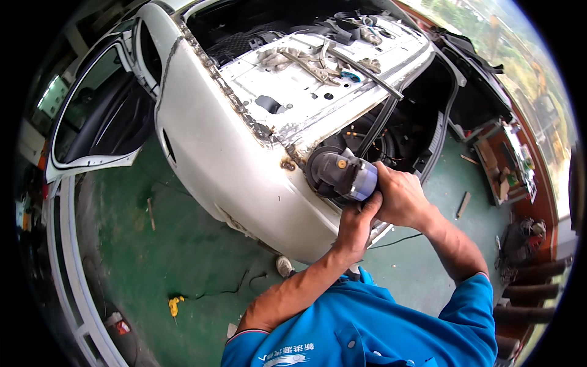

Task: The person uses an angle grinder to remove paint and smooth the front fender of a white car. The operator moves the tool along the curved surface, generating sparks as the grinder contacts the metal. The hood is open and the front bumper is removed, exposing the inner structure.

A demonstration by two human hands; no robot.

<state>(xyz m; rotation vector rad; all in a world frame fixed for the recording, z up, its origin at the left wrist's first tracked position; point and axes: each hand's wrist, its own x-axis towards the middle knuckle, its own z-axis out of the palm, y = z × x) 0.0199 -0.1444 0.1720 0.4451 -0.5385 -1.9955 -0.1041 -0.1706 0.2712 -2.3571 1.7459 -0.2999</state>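
An angle grinder (348, 174) is held in both my hands, its dark round disc end at the rear corner of a white car body (226, 159). Whether the disc touches the metal cannot be made out. Wrapped round the lower part of the grinder, my left hand (359, 225) is closed, with its fingers partly hidden. My right hand (400, 194) is closed on the other side of the tool, just above the left. Beside the disc, a rough, bare seam (244, 116) with rusty marks runs up the car body.
Locking pliers (315, 67) and a metal bar (367, 70) lie on the white panel. Behind the grinder gapes the dark boot opening (403, 131). A yellow power drill (175, 306) with a cable rests on the green floor (153, 244). A cluttered cart (504, 162) stands at right; a car door (101, 116) hangs open at left.
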